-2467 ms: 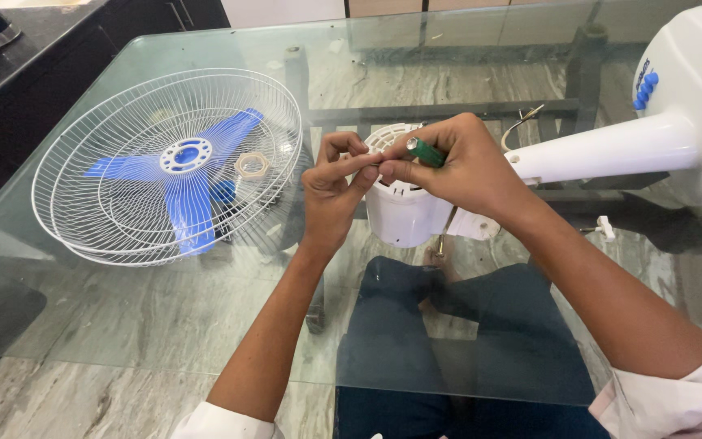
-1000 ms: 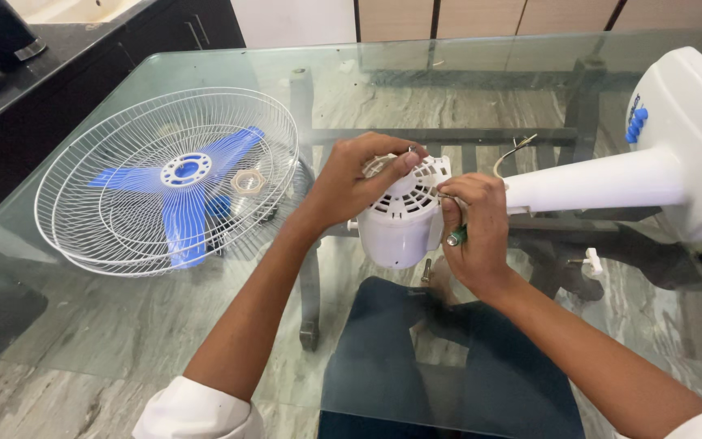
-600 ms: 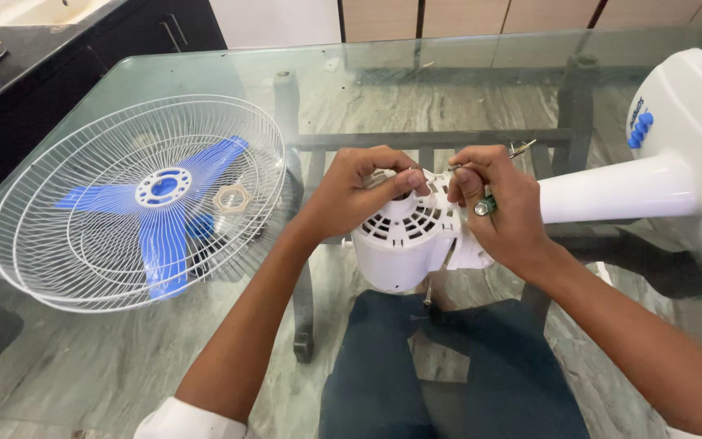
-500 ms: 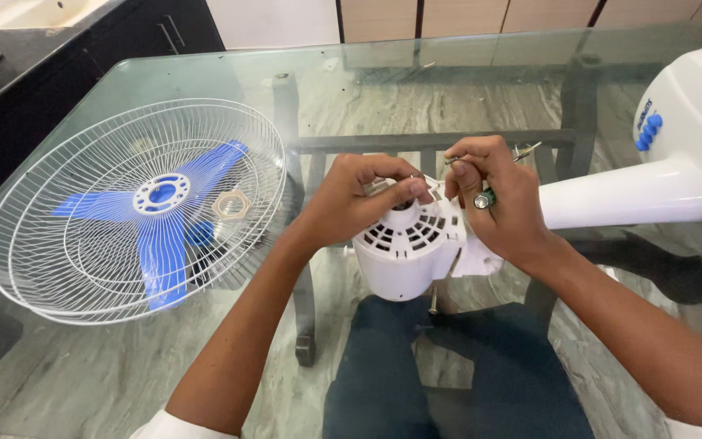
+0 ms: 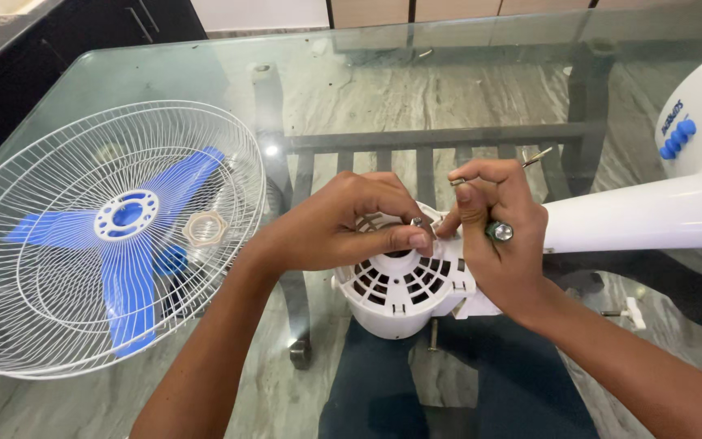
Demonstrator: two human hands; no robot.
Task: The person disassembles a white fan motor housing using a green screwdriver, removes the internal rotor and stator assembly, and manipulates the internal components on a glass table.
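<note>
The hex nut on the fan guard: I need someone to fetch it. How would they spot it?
On the glass table, left side, lies a white wire fan guard over a blue three-blade propeller. The pale plastic hex nut rests right of the blue hub, the only six-sided ring there.

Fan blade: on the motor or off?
Off. The blue blade lies flat in the white wire guard on the glass table, apart from the motor housing under both hands.

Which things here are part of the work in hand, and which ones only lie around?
In hand:
left hand
right hand
white motor housing
small screw
screwdriver

Lying about:
wire fan guard
blue fan blade
beige plastic nut
</note>
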